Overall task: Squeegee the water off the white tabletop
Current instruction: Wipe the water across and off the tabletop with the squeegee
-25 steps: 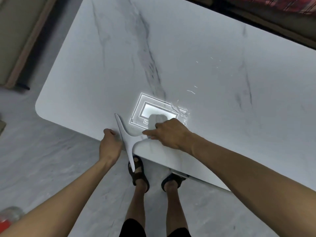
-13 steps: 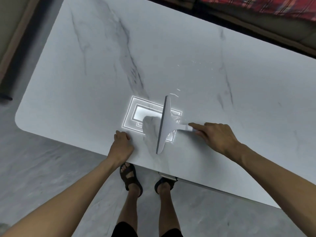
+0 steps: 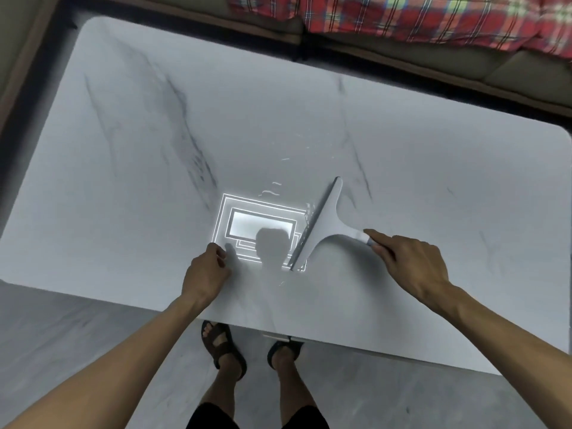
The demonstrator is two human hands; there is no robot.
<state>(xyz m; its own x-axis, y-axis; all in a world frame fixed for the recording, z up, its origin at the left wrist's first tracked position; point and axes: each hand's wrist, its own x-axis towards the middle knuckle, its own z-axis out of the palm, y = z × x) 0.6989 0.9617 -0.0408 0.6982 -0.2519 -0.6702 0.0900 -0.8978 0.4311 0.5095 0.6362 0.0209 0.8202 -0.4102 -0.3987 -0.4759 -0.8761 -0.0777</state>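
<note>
A white marble-patterned tabletop (image 3: 309, 119) fills the view. My right hand (image 3: 408, 261) grips the handle of a white squeegee (image 3: 325, 221), whose long blade lies diagonally on the table right of the bright ceiling-light reflection. Thin streaks and droplets of water (image 3: 274, 188) glint just beyond and left of the blade. My left hand (image 3: 205, 272) rests on the table near its front edge, fingers curled, holding nothing.
A couch with a red plaid blanket (image 3: 433, 20) runs along the table's far side. Grey floor (image 3: 77, 335) lies in front and left. My sandalled feet (image 3: 223, 345) stand at the table's near edge.
My right hand carried the squeegee from the table's front edge inward and to the right, with the blade now laid diagonally on the table. My left hand moved from the edge onto the tabletop.
</note>
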